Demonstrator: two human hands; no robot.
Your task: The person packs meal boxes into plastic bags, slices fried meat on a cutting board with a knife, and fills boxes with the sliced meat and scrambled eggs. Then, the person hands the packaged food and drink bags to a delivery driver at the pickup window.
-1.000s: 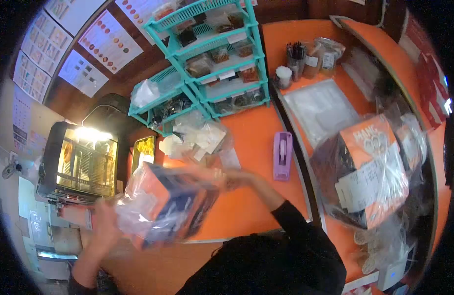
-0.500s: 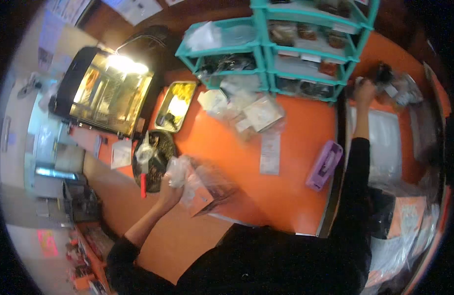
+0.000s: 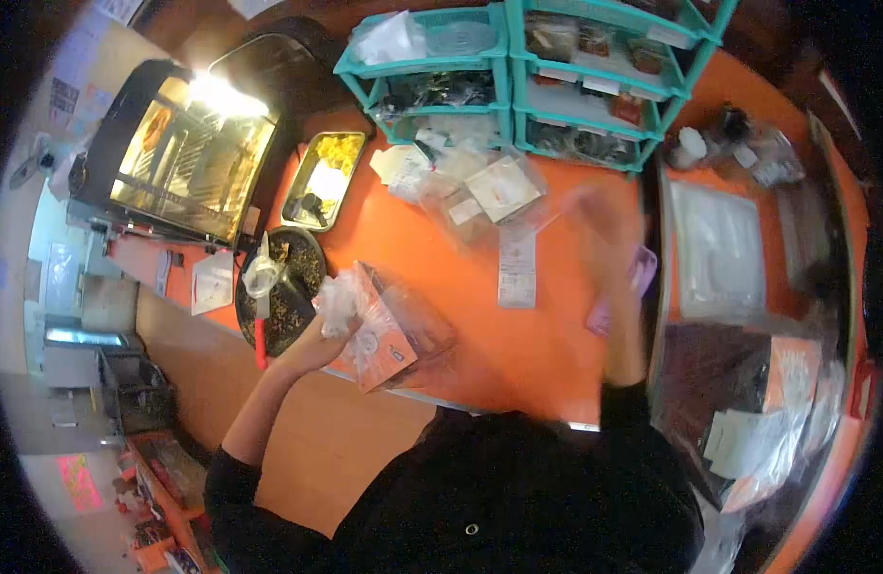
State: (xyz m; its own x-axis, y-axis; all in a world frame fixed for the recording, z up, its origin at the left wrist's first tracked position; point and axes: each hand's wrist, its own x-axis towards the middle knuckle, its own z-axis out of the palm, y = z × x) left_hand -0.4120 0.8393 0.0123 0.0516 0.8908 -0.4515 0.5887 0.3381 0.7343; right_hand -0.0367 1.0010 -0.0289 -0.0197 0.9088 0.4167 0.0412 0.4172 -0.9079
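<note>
My left hand (image 3: 317, 346) is closed on the gathered top of a clear plastic bag (image 3: 338, 298). Inside the bag is an orange item with a pale round mark, tilted above the table's front edge. My right hand (image 3: 599, 212) is smeared by motion over the right part of the orange table, so its fingers cannot be made out. The purple case (image 3: 642, 270) lies partly behind my right forearm. Nearest to that hand on its left are packets in clear bags (image 3: 503, 191) and a printed receipt (image 3: 517, 271).
A dark round pan (image 3: 303, 253) with a red-handled tool (image 3: 261, 335) sits left of the bag. Behind it are a metal tray (image 3: 328, 182) of yellow food and a lit glass cabinet (image 3: 188, 158). Teal racks (image 3: 508, 86) stand at the back; plastic sheets (image 3: 717, 253) lie right.
My right hand has moved left and nearer from the jars at the far right to over the table. My left hand still grips the bag. The whole view has shifted slightly.
</note>
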